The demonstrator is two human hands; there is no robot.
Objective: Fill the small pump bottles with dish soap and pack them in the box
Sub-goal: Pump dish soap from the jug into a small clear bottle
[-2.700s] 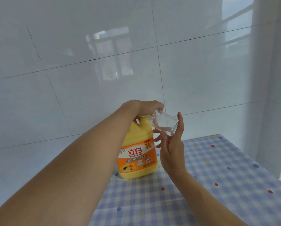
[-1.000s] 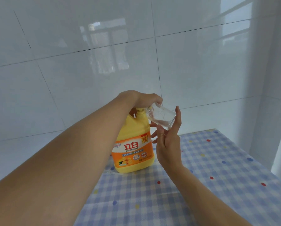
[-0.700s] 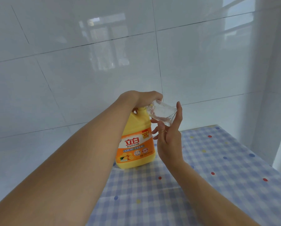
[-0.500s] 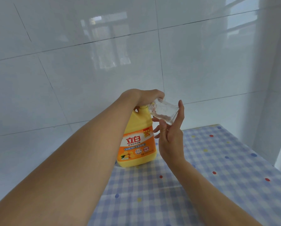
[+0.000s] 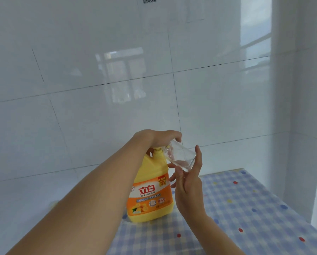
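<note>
Holding clear bottle (image 5: 181, 157) tilted at yellow soap jug (image 5: 150, 192) pump, right hand (image 5: 189, 184).

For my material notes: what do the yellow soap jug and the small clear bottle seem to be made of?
The yellow soap jug: opaque plastic, it seems, smooth with a printed orange label. The small clear bottle: transparent and glossy; plastic or glass, I cannot tell.
</note>
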